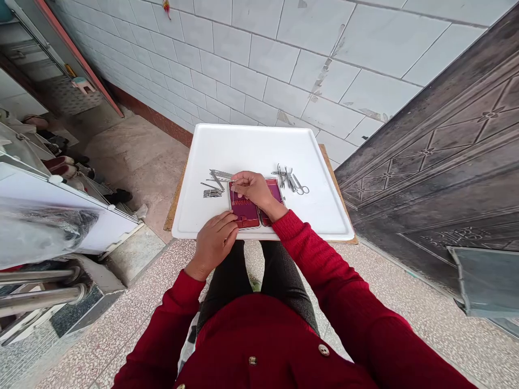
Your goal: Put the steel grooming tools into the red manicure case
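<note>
An open manicure case (246,215) with a dark red-purple lining and a row of small loops lies near the front of the white table top. My right hand (254,189) reaches over it, fingertips pinched on a slim metal manicure tool (232,195) held upright at the case's left half. Extended fingers of my left hand (217,240) rest at the case's lower left edge. Left of the case are a nail clipper (213,193) and several thin metal tools (217,178). To its right lie small scissors (301,186) beside several plier-like nippers (284,175).
A white raised-rim tray top (324,216) sits on a wooden board (351,237). Behind it is a tiled wall (243,70); a dark carved door (425,156) stands right. Shoes (60,162) on a rack and a plastic-covered white cabinet (60,216) are left.
</note>
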Available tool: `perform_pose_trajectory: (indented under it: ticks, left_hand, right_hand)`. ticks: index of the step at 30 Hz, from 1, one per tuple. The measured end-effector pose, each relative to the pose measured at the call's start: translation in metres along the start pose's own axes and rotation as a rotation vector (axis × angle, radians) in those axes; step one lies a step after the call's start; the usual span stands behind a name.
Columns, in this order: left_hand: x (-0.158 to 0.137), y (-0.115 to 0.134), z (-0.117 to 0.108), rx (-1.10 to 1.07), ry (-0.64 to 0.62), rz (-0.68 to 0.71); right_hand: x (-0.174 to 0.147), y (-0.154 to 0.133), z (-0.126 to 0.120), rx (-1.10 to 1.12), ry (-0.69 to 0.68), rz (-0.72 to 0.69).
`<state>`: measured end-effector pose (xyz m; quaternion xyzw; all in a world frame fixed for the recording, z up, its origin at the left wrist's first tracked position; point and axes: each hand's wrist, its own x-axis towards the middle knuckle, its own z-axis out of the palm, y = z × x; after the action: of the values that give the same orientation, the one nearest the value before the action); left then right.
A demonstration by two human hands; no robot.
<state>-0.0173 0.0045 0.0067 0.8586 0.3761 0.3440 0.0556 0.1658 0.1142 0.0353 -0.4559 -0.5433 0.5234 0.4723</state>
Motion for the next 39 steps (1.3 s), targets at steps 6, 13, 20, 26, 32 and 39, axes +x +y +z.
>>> perform_pose_trajectory:
  ticks: [6, 13, 20, 26, 32, 39]
  left_hand:
    - [-0.001, -0.001, 0.0, -0.006, 0.008, -0.001]
    - [0.0, 0.0, 0.0, -0.007, 0.01, 0.004]
    - [0.001, 0.001, 0.0, 0.003, 0.028, 0.007]
    - [0.002, 0.001, 0.0, 0.002, 0.043, 0.021]
    - [0.002, 0.002, -0.001, 0.017, 0.045, 0.037]
    - [0.001, 0.001, 0.0, 0.009, 0.033, 0.033]
  right_hand:
    - [-0.001, -0.002, -0.003, 0.092, -0.019, 0.041]
    - [-0.002, -0.003, -0.007, 0.183, -0.017, 0.057]
    - [0.0, 0.002, -0.005, 0.084, 0.003, 0.002]
    - [0.001, 0.004, 0.002, -0.089, 0.059, -0.026]
    - [0.003, 0.003, 0.003, -0.135, 0.093, -0.007]
    - [0.005, 0.006, 0.003, -0.135, 0.111, -0.021]
